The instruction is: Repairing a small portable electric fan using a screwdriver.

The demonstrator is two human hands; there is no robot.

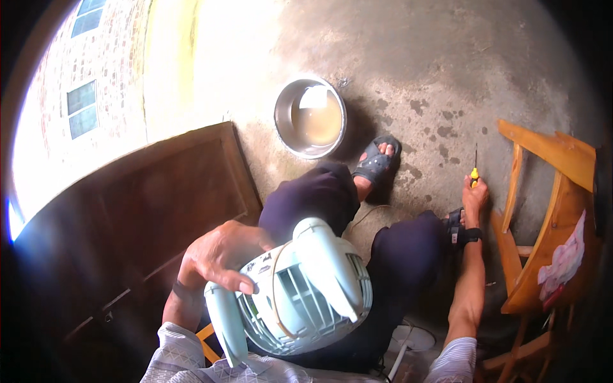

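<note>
A pale blue plastic housing with slatted vents (338, 271) rests across my lap, tilted, with a thin tan cord looped over it; it looks like part of a small fan. My left hand (220, 258) grips its upper left side, thumb pressed on the shell and the other fingers mostly hidden behind it. Out to the right, low beside my foot, my right hand (475, 196) is closed round the handle of a screwdriver (474, 175). The handle is yellow and black, and its thin dark shaft points away from me.
A metal basin (278, 121) of cloudy water stands ahead on the concrete floor, near wet spots. To the right is a wooden chair (552, 153) with a pinkish cloth (562, 265) on it. A dark brown wooden panel (147, 223) fills the left. A white round piece (416, 338) lies below.
</note>
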